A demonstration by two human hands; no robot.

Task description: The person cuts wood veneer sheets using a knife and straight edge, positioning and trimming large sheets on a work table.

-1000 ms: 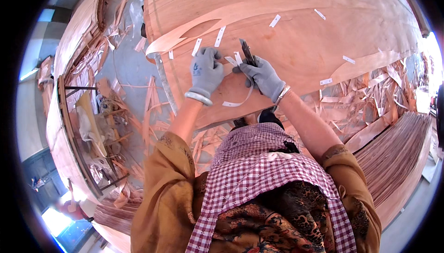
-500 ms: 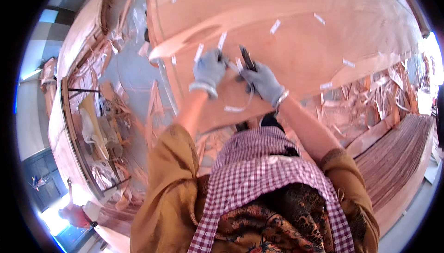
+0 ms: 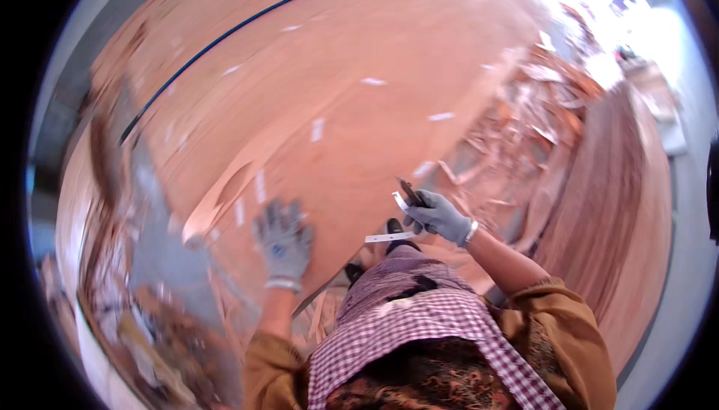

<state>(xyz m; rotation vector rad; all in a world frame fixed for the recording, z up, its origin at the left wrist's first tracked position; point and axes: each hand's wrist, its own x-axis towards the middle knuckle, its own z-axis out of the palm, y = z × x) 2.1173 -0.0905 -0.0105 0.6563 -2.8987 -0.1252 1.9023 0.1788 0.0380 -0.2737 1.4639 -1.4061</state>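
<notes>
A large, thin reddish-brown wood veneer sheet [image 3: 359, 163] spreads out in front of me, dotted with several short white tape pieces [image 3: 317, 130]. My left hand [image 3: 284, 241], in a grey glove, lies on its near left part with the fingers spread. Off the sheet's near right edge, my gloved right hand [image 3: 442, 219] is closed around a slim dark hand tool [image 3: 407, 190]; its exact kind is unclear. A white tape strip [image 3: 388, 238] with small dark marks hangs from that hand, its upper end curling beside the tool. A raised, curled flap [image 3: 217, 204] of veneer lies left of my left hand.
A long dark rod [image 3: 240, 26] crosses the far side of the sheet. Torn veneer scraps [image 3: 517, 133] litter the floor at right, beside a tall veneer stack [image 3: 592, 200]. More scraps and a low frame [image 3: 112, 350] are at lower left. My shoe [image 3: 395, 226] shows below the sheet's edge.
My hands have moved apart: the left has gone from closed fingers near the tape to lying spread on the veneer. The right keeps the tool and tape. The view has turned rightward.
</notes>
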